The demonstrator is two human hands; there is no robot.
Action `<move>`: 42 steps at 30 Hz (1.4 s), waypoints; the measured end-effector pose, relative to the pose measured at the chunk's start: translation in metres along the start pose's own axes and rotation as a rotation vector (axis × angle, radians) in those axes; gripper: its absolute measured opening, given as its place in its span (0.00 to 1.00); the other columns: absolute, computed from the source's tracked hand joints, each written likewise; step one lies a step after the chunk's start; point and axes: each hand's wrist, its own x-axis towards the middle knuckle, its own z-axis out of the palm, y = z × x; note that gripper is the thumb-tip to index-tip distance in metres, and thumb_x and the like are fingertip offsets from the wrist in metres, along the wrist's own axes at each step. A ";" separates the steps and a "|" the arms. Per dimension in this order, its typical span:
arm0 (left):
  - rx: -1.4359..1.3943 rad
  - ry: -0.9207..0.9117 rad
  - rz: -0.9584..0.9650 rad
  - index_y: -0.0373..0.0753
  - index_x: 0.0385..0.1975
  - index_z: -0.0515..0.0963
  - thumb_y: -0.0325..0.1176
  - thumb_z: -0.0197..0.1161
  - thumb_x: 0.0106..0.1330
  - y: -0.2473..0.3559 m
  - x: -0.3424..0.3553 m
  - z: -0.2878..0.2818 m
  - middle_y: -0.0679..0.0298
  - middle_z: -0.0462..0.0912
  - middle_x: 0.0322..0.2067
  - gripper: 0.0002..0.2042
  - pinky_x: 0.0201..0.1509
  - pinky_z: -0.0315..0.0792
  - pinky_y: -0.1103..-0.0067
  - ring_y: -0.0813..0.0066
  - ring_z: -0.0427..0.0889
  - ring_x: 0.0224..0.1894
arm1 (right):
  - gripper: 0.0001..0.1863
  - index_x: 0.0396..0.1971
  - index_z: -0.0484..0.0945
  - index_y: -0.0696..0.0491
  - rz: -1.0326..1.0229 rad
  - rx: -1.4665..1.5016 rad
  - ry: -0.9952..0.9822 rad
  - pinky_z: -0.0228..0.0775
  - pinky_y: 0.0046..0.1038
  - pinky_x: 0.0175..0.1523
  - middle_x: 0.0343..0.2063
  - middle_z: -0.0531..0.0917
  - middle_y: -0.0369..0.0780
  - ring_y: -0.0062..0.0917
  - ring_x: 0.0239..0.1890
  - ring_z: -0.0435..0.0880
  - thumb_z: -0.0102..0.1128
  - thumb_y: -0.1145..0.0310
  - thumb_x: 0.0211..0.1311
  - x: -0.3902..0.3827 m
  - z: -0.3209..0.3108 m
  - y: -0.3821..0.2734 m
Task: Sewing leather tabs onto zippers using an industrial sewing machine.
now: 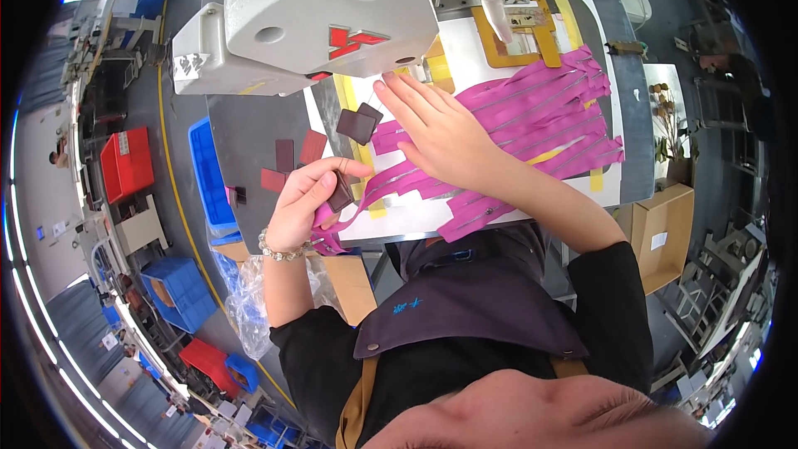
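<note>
My left hand (309,204) is closed on a small dark brown square piece (338,194), with a pink band trailing from beneath it. My right hand (432,133) lies with fingers stretched out over pink zipper strips (540,108), its fingertips near the base of the white machine head (324,17). Dark square pieces (356,125) rest just left of those fingers. Several red and brown rectangles (312,145) lie left of them on the work surface. A yellow frame (490,41) sits beside the machine at the back right of the white board.
A blue bin (208,175) stands beside the left table edge (233,141). Red bins (125,162) and blue crates (174,291) are on the floor farther left. A cardboard box (665,233) is at the right, and clear plastic sheeting (245,299) lies below my left forearm.
</note>
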 end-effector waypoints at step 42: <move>0.278 -0.036 -0.273 0.26 0.39 0.75 0.32 0.62 0.62 0.107 -0.080 -0.055 0.63 0.80 0.24 0.13 0.20 0.73 0.85 0.80 0.79 0.18 | 0.21 0.49 0.74 0.56 0.057 0.252 -0.117 0.61 0.36 0.57 0.48 0.76 0.44 0.37 0.53 0.71 0.61 0.67 0.54 -0.001 -0.010 0.009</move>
